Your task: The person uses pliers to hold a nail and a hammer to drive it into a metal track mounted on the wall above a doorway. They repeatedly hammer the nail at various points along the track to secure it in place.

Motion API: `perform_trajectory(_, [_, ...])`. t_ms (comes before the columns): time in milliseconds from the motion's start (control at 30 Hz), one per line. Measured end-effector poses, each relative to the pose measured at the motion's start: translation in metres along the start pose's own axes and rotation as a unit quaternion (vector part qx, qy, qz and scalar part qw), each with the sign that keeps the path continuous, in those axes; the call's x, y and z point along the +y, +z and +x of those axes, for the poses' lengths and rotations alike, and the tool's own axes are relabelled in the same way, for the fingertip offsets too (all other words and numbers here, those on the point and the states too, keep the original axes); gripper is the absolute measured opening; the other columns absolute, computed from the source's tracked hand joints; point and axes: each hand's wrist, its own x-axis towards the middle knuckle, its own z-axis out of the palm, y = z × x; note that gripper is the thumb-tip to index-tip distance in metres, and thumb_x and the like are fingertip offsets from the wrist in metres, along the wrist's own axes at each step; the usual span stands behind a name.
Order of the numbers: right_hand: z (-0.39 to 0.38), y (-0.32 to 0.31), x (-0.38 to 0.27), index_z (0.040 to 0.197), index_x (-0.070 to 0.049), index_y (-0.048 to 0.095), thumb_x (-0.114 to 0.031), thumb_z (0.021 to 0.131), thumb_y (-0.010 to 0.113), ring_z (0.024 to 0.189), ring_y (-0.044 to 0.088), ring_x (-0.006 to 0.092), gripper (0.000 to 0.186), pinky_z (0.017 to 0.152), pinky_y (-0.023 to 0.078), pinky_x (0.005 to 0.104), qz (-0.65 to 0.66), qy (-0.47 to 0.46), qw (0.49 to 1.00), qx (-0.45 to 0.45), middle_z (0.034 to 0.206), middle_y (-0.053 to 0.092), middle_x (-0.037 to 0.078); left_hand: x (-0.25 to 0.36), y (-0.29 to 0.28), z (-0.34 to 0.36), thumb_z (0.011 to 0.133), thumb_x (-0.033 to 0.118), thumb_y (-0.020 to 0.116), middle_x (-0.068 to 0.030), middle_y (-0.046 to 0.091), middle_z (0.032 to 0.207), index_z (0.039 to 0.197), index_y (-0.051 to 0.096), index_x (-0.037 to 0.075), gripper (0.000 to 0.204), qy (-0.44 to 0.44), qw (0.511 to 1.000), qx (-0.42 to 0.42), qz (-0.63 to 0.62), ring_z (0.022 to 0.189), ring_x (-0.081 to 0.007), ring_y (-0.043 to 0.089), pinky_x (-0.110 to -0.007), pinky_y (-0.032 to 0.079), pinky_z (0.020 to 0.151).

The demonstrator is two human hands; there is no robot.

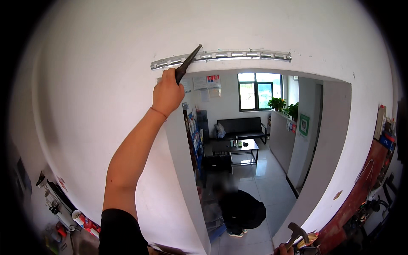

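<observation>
My left hand (167, 94) is raised to the wall above the doorway, its fingers wrapped round dark, tapering long-nosed pliers (187, 63). The tips of the pliers reach the wall just above a slotted metal rail (267, 55), at a small metal piece like a nail. That rail runs across the wall over the opening, and the pliers pass in front of it. Low at the bottom edge, my right hand (284, 250) is partly in view, closed on the handle of a claw hammer (298, 232). The hammer's head points up, apart from the wall.
Through the doorway a person in dark clothes (243, 211) crouches on the tiled floor. Behind are a low table (246, 146), a black bench (240, 126) and a window (257, 94). A red board (361, 195) with tools stands at the right; more gear (63, 212) lies lower left.
</observation>
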Motion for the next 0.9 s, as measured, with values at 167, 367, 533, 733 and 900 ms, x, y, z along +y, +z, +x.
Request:
perform_trajectory(167, [0.001,-0.003,0.005,0.079,-0.012,0.055,-0.027,0.099,0.064,0.04,0.041,0.0107,0.026,0.037,0.031,0.0279,0.009,0.018,0.999,0.036,0.058,0.051,0.0,-0.002,0.006,0.013,0.085,0.007,0.061,-0.0198,0.061,0.111,0.113,0.053,0.001,0.03,-0.005,0.999,-0.021,0.045,0.097,-0.0418,0.066,-0.051,0.055,0.082])
perform_trajectory(367, [0.006,-0.011,0.005,0.078,-0.013,0.053,-0.027,0.099,0.064,0.04,0.042,0.0104,0.027,0.036,0.03,0.0277,0.025,0.011,0.999,0.033,0.058,0.05,0.0,-0.004,0.017,0.009,0.084,0.007,0.062,-0.0185,0.061,0.108,0.113,0.052,0.002,0.031,0.028,0.998,-0.008,0.057,0.097,-0.0394,0.065,-0.05,0.055,0.08])
perform_trajectory(533, [0.002,-0.001,0.0,0.074,-0.014,0.051,-0.027,0.099,0.063,0.039,0.04,0.0099,0.03,0.035,0.029,0.0283,0.024,0.003,0.999,0.038,0.056,0.049,0.0,-0.01,0.021,0.003,0.083,0.005,0.062,-0.0173,0.06,0.103,0.111,0.052,0.002,0.03,0.044,0.996,0.01,0.073,0.093,-0.0387,0.065,-0.05,0.055,0.078])
perform_trajectory(733, [0.008,-0.008,0.005,0.08,-0.013,0.053,-0.026,0.099,0.063,0.04,0.04,0.0094,0.025,0.035,0.03,0.0274,0.003,0.025,1.0,0.002,0.057,0.049,-0.001,-0.011,0.026,0.001,0.082,0.004,0.062,-0.0168,0.059,0.101,0.109,0.052,0.003,0.028,0.056,0.995,0.031,0.081,0.09,-0.0388,0.063,-0.05,0.055,0.075])
perform_trajectory(900, [0.009,-0.002,0.033,0.092,-0.013,0.056,-0.026,0.1,0.062,0.041,0.04,0.0087,0.017,0.036,0.031,0.026,-0.079,-0.003,0.997,-0.024,0.06,0.049,-0.002,-0.014,0.034,-0.001,0.082,0.004,0.062,-0.0166,0.059,0.099,0.107,0.052,0.003,0.027,0.072,0.989,0.057,0.114,0.087,-0.037,0.064,-0.048,0.055,0.07])
